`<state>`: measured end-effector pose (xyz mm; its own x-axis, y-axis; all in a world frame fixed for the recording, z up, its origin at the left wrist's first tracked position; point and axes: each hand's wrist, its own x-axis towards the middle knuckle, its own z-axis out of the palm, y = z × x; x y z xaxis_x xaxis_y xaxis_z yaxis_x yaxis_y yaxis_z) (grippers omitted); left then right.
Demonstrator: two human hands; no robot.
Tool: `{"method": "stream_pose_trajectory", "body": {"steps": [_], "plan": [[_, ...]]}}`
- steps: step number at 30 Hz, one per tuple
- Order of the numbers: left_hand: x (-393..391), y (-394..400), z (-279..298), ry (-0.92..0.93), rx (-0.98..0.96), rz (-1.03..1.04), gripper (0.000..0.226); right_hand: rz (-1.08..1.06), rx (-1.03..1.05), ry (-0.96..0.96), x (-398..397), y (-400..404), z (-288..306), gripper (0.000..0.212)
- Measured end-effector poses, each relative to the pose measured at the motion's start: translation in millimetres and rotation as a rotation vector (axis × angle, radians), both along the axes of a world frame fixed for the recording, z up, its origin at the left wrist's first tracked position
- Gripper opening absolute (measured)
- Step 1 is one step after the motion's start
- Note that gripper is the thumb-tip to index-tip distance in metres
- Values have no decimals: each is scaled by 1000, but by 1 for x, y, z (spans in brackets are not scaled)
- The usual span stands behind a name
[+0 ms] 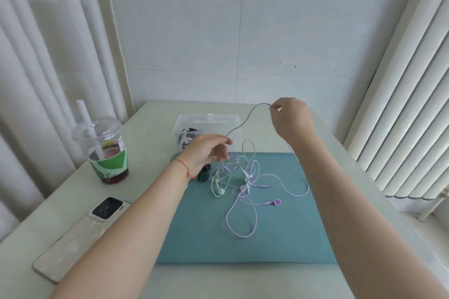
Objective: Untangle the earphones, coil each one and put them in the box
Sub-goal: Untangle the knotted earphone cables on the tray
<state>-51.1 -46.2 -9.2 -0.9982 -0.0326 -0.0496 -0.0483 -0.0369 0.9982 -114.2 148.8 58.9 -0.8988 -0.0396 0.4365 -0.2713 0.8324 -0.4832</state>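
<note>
Broadly, the teal fabric mat point(279, 238) carries a knot of thin lilac and pale green earphone cords point(239, 177), with the clear plastic box point(184, 121), already holding coiled cords, just behind it. The right hand point(292, 119) pinches a raised lilac strand; the left hand point(206, 153) pinches the same strand lower, above the knot. Pulling them apart risks cinching the snarl tighter, or dragging the whole bundle toward the lidded plastic drink cup point(104, 148).

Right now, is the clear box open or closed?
Open: the clear box shows no lid on top, and dark coiled earphones already lie inside it.
</note>
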Motion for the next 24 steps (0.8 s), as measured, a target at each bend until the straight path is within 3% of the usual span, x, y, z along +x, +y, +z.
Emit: {"method": "stream_pose_trajectory", "body": {"steps": [4, 6, 9, 11, 14, 19, 22, 24], "plan": [[-4, 13, 15, 89, -137, 1, 15, 361, 129, -33, 22, -17, 4, 65], [-5, 25, 25, 142, -256, 0, 13, 445, 227, -74, 29, -25, 3, 56], [-7, 39, 35, 200, -310, 21, 19, 300, 414, -74, 25, -27, -5, 26], [-9, 42, 35, 208, -305, 12, 23, 245, 434, -76, 20, -20, -7, 18], [-7, 39, 19, 150, -302, -74, 24, 184, 274, -79, 12, -11, -4, 27], [-6, 33, -31, 8, -452, -44, 22, 62, -331, 131, 10, -5, 3, 40], [-7, 32, -35, -30, -530, -51, 29, 38, -287, 78, 6, -3, 2, 40], [-9, 34, -24, 59, -581, -9, 38, 50, -186, -16, 5, -1, -2, 37]]}}
